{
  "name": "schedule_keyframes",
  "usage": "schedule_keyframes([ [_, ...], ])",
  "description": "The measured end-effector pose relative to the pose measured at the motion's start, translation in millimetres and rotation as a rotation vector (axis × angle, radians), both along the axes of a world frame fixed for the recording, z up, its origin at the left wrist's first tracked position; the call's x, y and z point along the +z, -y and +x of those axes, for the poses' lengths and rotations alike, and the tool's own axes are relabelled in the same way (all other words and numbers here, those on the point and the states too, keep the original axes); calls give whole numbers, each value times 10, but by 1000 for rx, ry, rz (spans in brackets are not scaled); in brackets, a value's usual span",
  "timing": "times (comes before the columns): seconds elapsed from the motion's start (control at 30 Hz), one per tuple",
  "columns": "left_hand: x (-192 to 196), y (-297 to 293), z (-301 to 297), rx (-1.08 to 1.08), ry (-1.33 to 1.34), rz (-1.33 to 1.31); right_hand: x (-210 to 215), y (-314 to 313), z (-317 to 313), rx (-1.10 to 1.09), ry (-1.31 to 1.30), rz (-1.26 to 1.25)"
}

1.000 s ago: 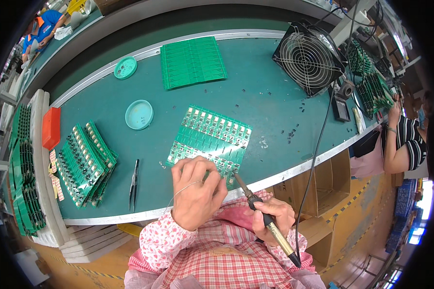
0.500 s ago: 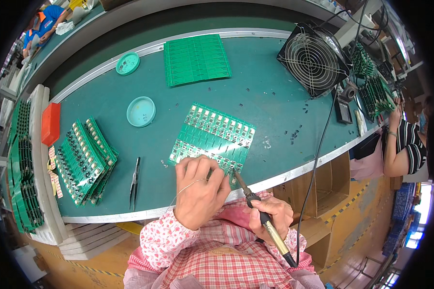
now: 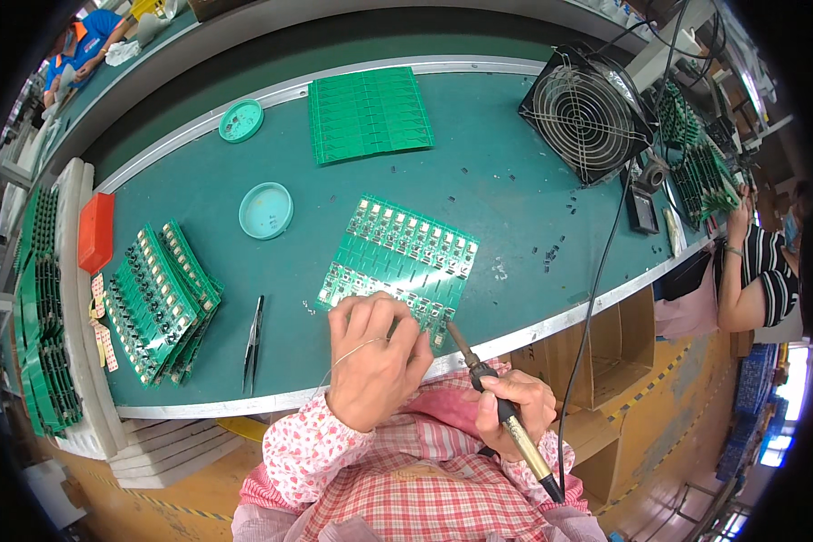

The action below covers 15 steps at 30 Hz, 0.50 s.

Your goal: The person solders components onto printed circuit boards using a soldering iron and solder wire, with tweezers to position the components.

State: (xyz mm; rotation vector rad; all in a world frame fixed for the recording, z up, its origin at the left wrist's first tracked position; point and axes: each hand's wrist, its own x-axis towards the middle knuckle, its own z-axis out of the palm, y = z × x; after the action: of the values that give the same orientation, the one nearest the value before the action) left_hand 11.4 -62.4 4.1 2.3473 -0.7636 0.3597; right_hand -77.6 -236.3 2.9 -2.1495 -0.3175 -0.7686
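Observation:
A green circuit board (image 3: 402, 257) with rows of small white and black parts lies tilted on the bench before me. My left hand (image 3: 370, 357) rests on its near edge, fingers curled and tips hidden. A thin silvery solder wire (image 3: 357, 349) loops across the back of this hand and in between its fingers. Wrapped in my right hand (image 3: 518, 406) is a soldering iron (image 3: 509, 421) with a black and brass-coloured handle. Its tip touches or nearly touches the board's near right corner, just right of my left fingers.
Tweezers (image 3: 254, 346) lie left of my hand, near stacked populated boards (image 3: 158, 303). Behind are two round teal lids (image 3: 266, 210) (image 3: 241, 121) and bare green boards (image 3: 370, 116). A black fan (image 3: 587, 116) stands far right. Loose black parts (image 3: 551, 255) are scattered rightward. The iron's cable (image 3: 594, 303) crosses the bench edge.
My right hand and the soldering iron have shifted slightly to the right, the tip moving a little toward the board's right edge. My left hand and the board stay in place.

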Motion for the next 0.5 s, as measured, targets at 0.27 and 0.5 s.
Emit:
schedule_keyframes([
  [0.27,-9,65,23,7,33,24,-49,-16,34,-12,2,-3],
  [0.5,-18,100,39,11,38,53,-80,-27,48,-22,18,12],
])
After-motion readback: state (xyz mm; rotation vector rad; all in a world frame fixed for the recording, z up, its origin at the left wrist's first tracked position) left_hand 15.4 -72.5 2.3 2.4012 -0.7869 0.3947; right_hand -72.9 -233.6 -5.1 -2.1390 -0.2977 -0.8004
